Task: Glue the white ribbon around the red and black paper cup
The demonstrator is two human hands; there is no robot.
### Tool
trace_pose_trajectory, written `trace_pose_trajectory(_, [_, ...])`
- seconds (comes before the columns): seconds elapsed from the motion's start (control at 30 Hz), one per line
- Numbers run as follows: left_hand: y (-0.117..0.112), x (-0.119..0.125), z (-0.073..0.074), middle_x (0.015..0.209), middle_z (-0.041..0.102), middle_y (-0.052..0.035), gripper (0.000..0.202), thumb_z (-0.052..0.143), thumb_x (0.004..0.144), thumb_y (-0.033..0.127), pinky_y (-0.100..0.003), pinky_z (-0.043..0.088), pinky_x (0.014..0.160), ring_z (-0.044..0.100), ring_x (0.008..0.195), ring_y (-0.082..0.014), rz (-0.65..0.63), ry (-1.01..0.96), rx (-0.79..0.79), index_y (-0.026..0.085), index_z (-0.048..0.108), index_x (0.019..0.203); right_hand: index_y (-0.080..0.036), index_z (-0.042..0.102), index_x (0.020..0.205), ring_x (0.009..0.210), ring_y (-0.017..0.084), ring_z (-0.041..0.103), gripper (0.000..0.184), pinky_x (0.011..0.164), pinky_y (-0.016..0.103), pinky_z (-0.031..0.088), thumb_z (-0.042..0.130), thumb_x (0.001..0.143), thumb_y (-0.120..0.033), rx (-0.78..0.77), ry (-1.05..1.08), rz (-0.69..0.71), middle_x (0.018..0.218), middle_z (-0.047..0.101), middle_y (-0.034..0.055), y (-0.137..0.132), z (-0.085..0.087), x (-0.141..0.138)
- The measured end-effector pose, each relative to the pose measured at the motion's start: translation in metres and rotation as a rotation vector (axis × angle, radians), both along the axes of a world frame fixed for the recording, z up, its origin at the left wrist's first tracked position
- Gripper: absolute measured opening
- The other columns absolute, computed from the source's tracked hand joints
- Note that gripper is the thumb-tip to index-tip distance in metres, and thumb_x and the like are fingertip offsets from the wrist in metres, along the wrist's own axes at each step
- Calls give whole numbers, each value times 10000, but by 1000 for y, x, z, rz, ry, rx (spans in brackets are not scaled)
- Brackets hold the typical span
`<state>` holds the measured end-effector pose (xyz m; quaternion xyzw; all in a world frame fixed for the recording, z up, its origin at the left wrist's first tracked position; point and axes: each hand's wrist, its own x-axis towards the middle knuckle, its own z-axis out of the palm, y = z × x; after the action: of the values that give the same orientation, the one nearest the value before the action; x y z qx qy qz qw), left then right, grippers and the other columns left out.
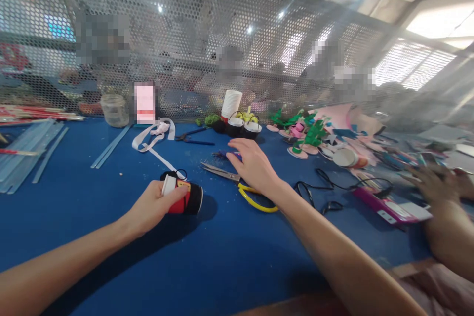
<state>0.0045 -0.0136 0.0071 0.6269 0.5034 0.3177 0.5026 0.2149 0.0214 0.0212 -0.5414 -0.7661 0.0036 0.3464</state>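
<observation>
My left hand (160, 199) is closed around a small paper cup (188, 197) with a white rim and red and black wrapping, tipped on its side just above the blue table. My right hand (255, 165) hangs over the yellow-handled scissors (255, 200), its fingers stretched forward with nothing seen between them. The scissor blades point left, towards the cup. Just beyond my right fingertips lie small dark purple scraps (222, 154). Behind them stand two black-wrapped cups (235, 128) with thin handles. A white ribbon (159, 158) trails to the cup in my left hand.
Pliers (194, 138), a stack of white cups (231, 104) and a clear jar (114, 110) line the back by a perforated metal screen (177, 49). Green paper plants (311, 134) stand right of centre. A power strip (388, 206) lies near a co-worker's hands (439, 185). Clear strips (31, 150) lie left.
</observation>
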Motion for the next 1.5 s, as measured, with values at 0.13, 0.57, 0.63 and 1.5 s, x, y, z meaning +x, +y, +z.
trace_pose_trajectory(0.13, [2,-1,-1,468,326,59,346,484,663,446,-194,192,420,260,452,-64,24,38,20,135,451,516,-135,539,1020,1187,246,245,307,927,442,237,482,730,-217,88,-225,143,1257,377,105,-10,-5,-3])
trace_pose_trajectory(0.57, [-1,1,2,481,277,61,356,445,676,467,-199,167,425,234,457,-73,-29,120,-11,164,366,506,-85,622,715,846,286,555,143,693,315,410,558,588,-100,-437,-166,-357,787,616,182,45,-18,41])
trace_pose_trajectory(0.63, [-1,1,3,478,264,63,351,440,684,457,-202,154,421,222,453,-72,-44,135,-4,167,359,505,-101,611,650,806,287,567,117,650,301,416,577,541,-76,-485,-130,-371,728,621,167,52,-26,42])
trace_pose_trajectory(1.5, [10,0,10,501,533,18,255,525,612,380,-214,273,492,442,465,-109,107,-8,-321,129,569,613,-156,530,602,340,52,421,164,329,144,331,503,684,-295,-656,195,216,398,468,-46,-58,26,-9])
